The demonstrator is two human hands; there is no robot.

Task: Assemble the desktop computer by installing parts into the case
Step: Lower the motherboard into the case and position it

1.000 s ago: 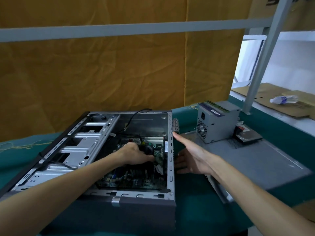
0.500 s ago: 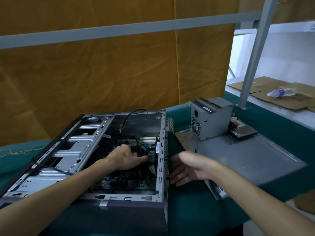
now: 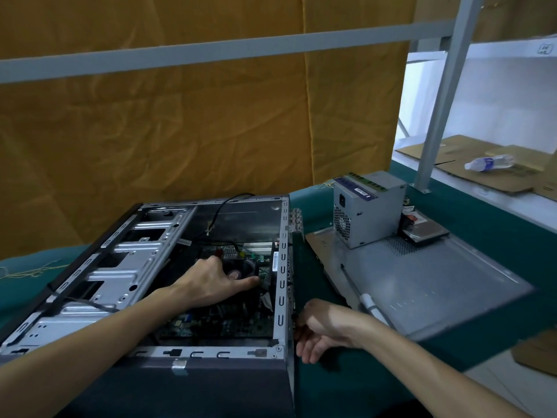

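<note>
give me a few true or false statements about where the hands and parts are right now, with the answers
1. The left hand is inside the open computer case, on the cooler fan. True.
2. The power supply is already mounted in the case. False: it stands outside, on the side panel.
3. The right hand is outside the case, by its right wall. True.
4. The right hand grips the screwdriver. False: the screwdriver lies untouched on the side panel.
5. A hard drive lies beside the power supply. True.
</note>
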